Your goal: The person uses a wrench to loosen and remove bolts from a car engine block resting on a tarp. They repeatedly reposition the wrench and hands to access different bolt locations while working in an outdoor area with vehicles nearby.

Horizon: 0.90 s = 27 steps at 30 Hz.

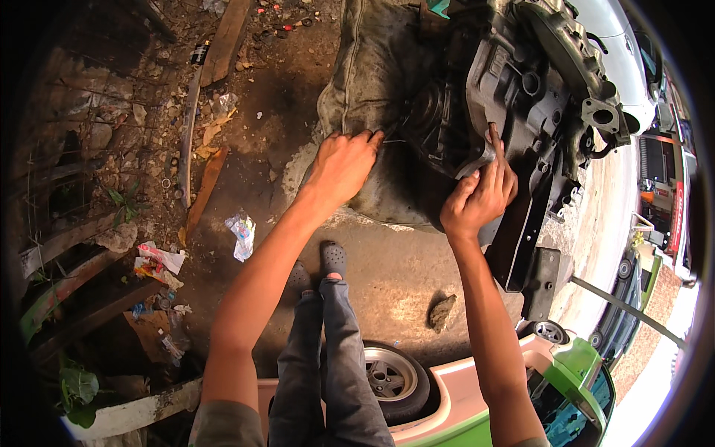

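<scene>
My right hand [482, 195] has thumb and fingers clamped on a curved dull-grey strip-like piece [477, 161], against the bulky grey metal engine casing [497, 71] beyond my fingertips; steady, even pressure should serve best. Its long axis slants from thumb toward extended index finger, lower end pointing leftward. My left hand [344, 165] curls beside a thin pale rod [396, 141]; whether gripping, I cannot tell.

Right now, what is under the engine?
A stained sheet runs under the left side of the engine; farther in, the engine's bulk covers whatever lies there.
</scene>
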Motion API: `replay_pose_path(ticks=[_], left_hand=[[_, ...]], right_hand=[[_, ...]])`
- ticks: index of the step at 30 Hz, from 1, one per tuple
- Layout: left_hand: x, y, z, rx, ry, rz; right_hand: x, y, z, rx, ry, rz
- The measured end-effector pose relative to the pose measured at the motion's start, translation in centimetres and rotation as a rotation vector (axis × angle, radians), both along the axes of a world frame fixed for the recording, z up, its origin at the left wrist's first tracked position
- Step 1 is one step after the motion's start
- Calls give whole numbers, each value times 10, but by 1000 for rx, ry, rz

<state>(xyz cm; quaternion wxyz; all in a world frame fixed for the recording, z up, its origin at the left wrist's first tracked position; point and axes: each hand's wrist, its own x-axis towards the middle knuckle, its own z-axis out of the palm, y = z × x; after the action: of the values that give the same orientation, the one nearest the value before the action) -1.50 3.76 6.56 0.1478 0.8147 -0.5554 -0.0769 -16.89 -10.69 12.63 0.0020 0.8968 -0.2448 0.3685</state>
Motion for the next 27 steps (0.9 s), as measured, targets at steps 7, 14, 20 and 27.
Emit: replay_pose_path(ticks=[7,14,20,27], left_hand=[[-8,2,-11,-27,-60,-56],[1,0,-31,-85,237,-2],[11,-4,-33,-78,261,-22],[13,-7,3,-110,205,14]], right_hand=[[-1,0,-5,-23,-16,-20],[-1,-2,-7,-52,-11,-17],[-2,-2,-6,-50,-14,-10],[-1,-1,-4,-3,-5,-13]])
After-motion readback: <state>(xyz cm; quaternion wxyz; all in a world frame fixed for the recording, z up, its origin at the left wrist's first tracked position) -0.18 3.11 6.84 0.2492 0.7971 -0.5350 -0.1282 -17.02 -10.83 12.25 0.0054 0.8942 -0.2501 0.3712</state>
